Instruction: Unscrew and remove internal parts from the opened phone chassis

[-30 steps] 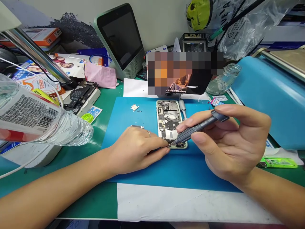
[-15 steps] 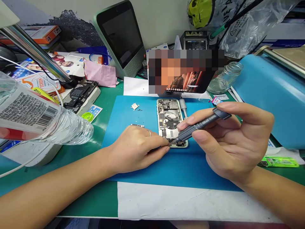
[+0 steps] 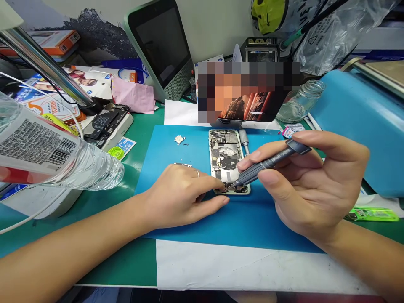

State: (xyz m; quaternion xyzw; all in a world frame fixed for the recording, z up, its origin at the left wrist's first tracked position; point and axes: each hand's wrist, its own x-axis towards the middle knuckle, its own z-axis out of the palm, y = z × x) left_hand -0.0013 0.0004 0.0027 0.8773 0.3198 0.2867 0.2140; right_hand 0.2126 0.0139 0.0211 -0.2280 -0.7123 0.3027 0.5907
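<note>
Blue mat [image 3: 176, 155] is lying on the green bench [image 3: 142, 122] and is carrying an opened phone [image 3: 225, 155], back upward, with its boards exposed; the mat is probably serving as a soft, non-slip base for it.

Right hand [image 3: 312, 185] is gripping a grey screwdriver [image 3: 268, 162]; thumb and middle finger are closing on the barrel while the index finger is lying along it toward the cap, a hold that suits fine turning. The tool is slanting down to the left, and its tip is meeting the phone's near end.

Left hand [image 3: 179, 195] is resting palm down on the mat; its fingers are loosely curled and gripping nothing; the index fingertip is pressing against the phone's near left corner, just beside the tip, apparently to steady the phone. The thumb is lying on the mat below that corner.

A second driver [image 3: 243, 141] is lying against the phone's right edge, within easy reach; a small loose part [image 3: 179, 139] is sitting on the mat, apart to the left, seemingly set clear of the hands.

A water bottle [image 3: 57, 155] is lying on its side at the left; a glass jar [image 3: 299, 103] is standing behind the mat at the right.
</note>
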